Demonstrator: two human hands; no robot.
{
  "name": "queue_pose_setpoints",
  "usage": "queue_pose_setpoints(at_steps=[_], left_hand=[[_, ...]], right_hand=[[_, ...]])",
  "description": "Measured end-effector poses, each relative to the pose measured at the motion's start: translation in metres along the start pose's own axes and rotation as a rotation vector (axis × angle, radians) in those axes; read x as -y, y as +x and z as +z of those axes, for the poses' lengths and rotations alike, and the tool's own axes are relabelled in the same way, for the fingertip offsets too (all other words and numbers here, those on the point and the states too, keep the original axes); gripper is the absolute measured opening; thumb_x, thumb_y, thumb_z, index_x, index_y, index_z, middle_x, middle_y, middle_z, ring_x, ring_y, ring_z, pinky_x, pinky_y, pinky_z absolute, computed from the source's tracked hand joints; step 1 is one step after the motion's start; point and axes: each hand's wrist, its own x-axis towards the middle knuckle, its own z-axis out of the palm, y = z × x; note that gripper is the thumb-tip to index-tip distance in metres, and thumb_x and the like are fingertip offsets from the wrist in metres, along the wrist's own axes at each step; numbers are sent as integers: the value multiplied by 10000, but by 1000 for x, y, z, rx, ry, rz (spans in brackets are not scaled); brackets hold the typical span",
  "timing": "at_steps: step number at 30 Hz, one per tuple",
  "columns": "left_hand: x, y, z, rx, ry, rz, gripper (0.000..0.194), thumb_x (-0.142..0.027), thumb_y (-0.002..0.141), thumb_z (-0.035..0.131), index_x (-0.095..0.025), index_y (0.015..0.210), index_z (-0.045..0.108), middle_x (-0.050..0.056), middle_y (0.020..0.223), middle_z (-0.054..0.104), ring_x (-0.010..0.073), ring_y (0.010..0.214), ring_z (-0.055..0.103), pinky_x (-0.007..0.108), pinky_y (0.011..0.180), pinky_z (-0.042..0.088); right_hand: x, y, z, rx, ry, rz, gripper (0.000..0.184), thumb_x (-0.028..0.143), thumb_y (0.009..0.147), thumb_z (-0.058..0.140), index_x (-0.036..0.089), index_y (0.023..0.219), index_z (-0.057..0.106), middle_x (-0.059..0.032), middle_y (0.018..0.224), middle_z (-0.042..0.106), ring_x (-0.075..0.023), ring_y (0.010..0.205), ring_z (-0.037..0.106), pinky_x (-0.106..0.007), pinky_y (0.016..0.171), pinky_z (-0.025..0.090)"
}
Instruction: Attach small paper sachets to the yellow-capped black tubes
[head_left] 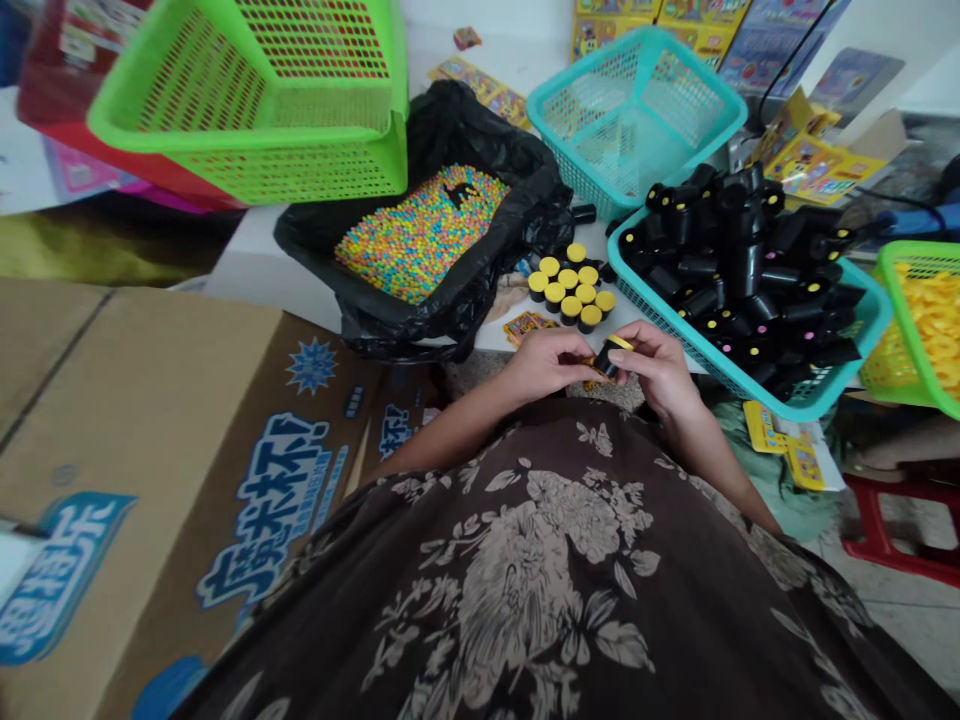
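My right hand (pixel 656 368) grips a small black cup with a yellow lid (pixel 607 358), tilted just in front of the table edge. Against the cup's other side, my left hand (pixel 549 362) is closed with thumb and fingers pinched. A bit of yellow-orange printed label (pixel 595 384) shows at its fingertips, mostly hidden. Beyond my hands, several black cups with yellow lids (pixel 568 280) stand upright in a cluster. A small pile of colourful printed labels (pixel 529 326) lies just left of them.
A bin lined with black plastic (pixel 330 285) holds many coloured candy balls (pixel 427 235). Teal baskets (pixel 637 280) (pixel 547 100) stand to the right, the nearer full of black cups (pixel 742 260). A green basket (pixel 255 165) overhangs the bin. Cardboard boxes (pixel 187 370) are at left.
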Motion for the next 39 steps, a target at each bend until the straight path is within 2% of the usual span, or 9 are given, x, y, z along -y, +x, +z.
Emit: queue_pose_setpoints(at_steps=[7,15,18,21,24,29,34,39], left_hand=[[6,-4,9,11,-351,-280,380,-475,676,955,-162,804,780,-6,628,649,104,539,542,254,527,449],[8,-5,20,-59,-487,-385,492,-532,594,976,-157,865,810,4,667,676,103,551,541,226,459,419],[8,-5,23,-81,-511,-381,471,-517,598,974,-158,853,805,4,694,697,101,585,554,228,512,424],[6,-4,26,-108,-563,-351,431,-476,593,981,-161,807,779,-2,747,719,107,681,601,252,659,482],[3,-5,29,-115,-659,-369,408,-442,609,982,-163,787,743,-11,767,711,108,730,619,270,742,497],[-1,-7,33,-108,-918,-512,374,-362,632,975,-176,832,720,-6,807,713,125,744,647,300,769,528],[-2,-6,34,-138,-1020,-561,377,-288,631,973,-173,851,689,-26,800,702,119,737,664,308,792,537],[-3,-5,34,-140,-1042,-591,380,-287,641,969,-182,845,665,-18,776,706,148,716,687,319,734,547]], right_hand=[[-2,-1,5,-58,21,18,362,451,631,956,243,796,709,59,631,655,-98,433,510,-254,405,383],[-5,-7,10,-134,-61,-105,405,456,647,957,236,824,667,61,682,663,-81,467,510,-239,418,431],[-5,-8,10,-158,-76,-139,407,465,658,954,235,816,659,58,690,667,-79,466,501,-236,410,424],[-7,-8,8,-152,-106,-139,412,490,671,953,241,816,659,58,682,661,-85,469,494,-240,410,421],[-10,-8,7,-138,-141,-142,430,540,688,944,246,822,660,56,680,650,-101,502,517,-259,461,468],[-19,-9,5,-110,-208,-224,444,642,773,865,246,881,695,25,773,661,-147,635,598,-317,611,549],[-21,-11,-1,-80,-482,-395,391,635,923,722,253,970,791,-14,834,650,-176,759,616,-341,688,514],[-19,-11,-3,-63,-421,-357,358,623,910,745,268,922,793,-4,829,657,-180,777,624,-355,720,509]])
